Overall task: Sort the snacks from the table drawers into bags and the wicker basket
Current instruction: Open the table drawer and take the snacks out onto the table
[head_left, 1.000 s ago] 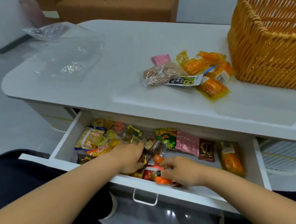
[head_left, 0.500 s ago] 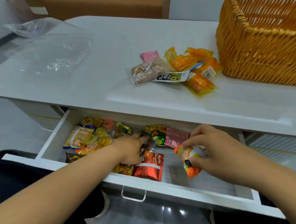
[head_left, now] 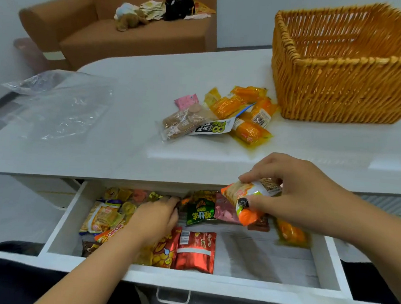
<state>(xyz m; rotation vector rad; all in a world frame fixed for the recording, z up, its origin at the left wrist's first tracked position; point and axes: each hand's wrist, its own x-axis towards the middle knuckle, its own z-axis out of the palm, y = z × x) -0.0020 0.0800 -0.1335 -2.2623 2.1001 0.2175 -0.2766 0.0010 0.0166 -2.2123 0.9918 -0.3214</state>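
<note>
The white drawer (head_left: 252, 289) stands pulled out under the table, with several snack packets inside. My right hand (head_left: 293, 188) pinches an orange and white snack packet (head_left: 246, 199) above the drawer's right half, level with the table edge. My left hand (head_left: 155, 219) reaches among the packets in the drawer's left half; what its fingertips touch is hidden. A red packet (head_left: 196, 250) and a green packet (head_left: 200, 213) lie between the hands. The wicker basket (head_left: 339, 90) stands empty at the back right of the table. A pile of snacks (head_left: 220, 115) lies beside it.
Clear plastic bags (head_left: 56, 105) lie flat on the table's left side. The white tabletop (head_left: 124, 152) has bare room in front of the pile. A brown sofa (head_left: 122, 36) with clutter on it stands behind the table. My dark-clothed legs sit below the drawer front.
My right hand picked the orange packet out of the drawer's front and has lifted it up and right to table-edge height. My left hand shifted slightly back among the packets.
</note>
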